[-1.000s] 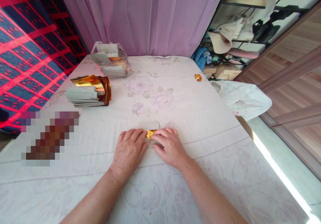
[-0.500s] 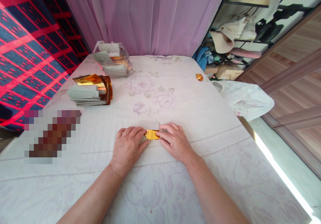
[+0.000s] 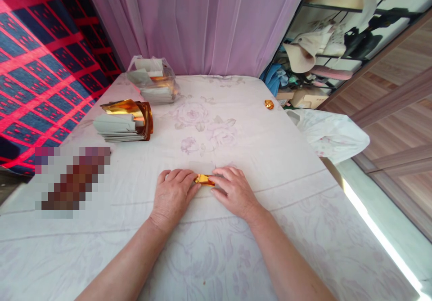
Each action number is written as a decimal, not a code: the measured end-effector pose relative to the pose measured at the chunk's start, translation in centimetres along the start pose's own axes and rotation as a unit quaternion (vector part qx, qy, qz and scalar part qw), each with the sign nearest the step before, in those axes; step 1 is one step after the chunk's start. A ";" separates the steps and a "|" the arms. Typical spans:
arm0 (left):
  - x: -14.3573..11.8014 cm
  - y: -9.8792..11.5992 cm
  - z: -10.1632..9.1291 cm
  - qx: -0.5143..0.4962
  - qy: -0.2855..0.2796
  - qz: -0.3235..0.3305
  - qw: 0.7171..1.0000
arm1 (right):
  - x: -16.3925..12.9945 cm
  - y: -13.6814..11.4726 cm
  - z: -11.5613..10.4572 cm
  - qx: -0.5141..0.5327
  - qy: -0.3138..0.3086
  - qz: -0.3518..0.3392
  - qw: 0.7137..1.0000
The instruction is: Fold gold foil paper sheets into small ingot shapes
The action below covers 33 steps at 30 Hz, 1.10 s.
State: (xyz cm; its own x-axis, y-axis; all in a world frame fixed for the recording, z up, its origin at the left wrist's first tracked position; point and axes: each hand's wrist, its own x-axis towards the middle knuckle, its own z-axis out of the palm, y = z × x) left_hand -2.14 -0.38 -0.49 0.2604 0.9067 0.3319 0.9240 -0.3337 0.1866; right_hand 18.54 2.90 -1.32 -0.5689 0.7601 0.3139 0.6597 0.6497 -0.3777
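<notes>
— Where are we holding the gold paper [image 3: 204, 180]?

— Just below the frame's middle, flat on the bed sheet [image 3: 270, 157]. Our left hand [image 3: 173, 195] and right hand [image 3: 234, 190] are pressing its two ends with flat, uncurled fingers.

— How are we judging its feel?

— Light, thin and slippery, probably creasing easily; we're thinking the folded edges are the best hold.
</notes>
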 end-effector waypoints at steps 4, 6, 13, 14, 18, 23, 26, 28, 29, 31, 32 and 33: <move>0.0 0.0 -0.1 -0.003 0.000 -0.001 1.000 | 0.1 0.0 0.1 -0.010 0.014 -0.006 1.000; 0.0 0.0 -0.2 -0.010 -0.008 -0.002 1.000 | 0.1 0.0 0.1 -0.009 0.019 -0.016 1.000; 0.0 -0.3 -0.4 -0.054 -0.015 -0.019 0.998 | 0.0 -0.6 0.1 0.020 0.017 -0.063 0.998; 0.0 -0.4 -0.4 -0.060 -0.017 -0.024 0.998 | 0.0 -0.7 0.1 0.024 0.014 -0.064 0.998; -0.2 -0.8 -0.1 -0.078 -0.032 -0.038 0.996 | 0.0 -0.7 0.3 0.027 0.004 -0.058 0.998; -0.2 -0.9 -0.1 -0.088 -0.038 -0.047 0.994 | 0.1 -0.3 0.6 0.023 0.023 -0.048 0.998; -0.1 -0.8 -0.1 -0.091 -0.035 -0.049 0.994 | 0.3 -0.3 0.8 0.022 0.032 -0.031 0.999; -0.1 -0.8 -0.1 -0.093 -0.034 -0.049 0.994 | 0.5 -0.4 1.0 0.024 0.034 -0.008 0.999; -0.1 -0.7 -0.1 -0.094 -0.033 -0.048 0.994 | 0.6 -0.4 1.1 0.024 0.035 0.005 0.999; -0.1 -0.7 0.0 -0.096 -0.032 -0.048 0.994 | 0.9 -0.6 1.3 0.022 0.037 0.029 0.999; -0.1 -0.7 0.0 -0.097 -0.031 -0.048 0.994 | 1.1 -0.6 1.4 0.020 0.038 0.039 0.998; -0.1 -0.7 0.0 -0.097 -0.031 -0.048 0.994 | 1.2 -0.7 1.4 0.020 0.039 0.048 0.998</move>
State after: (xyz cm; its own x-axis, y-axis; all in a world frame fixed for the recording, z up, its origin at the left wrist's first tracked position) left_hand -2.85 -0.28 -0.65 0.1953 0.9491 0.2471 0.8755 -0.2823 0.3923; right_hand 16.70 3.34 -1.94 -0.4636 0.8181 0.3401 0.6883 0.5743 -0.4433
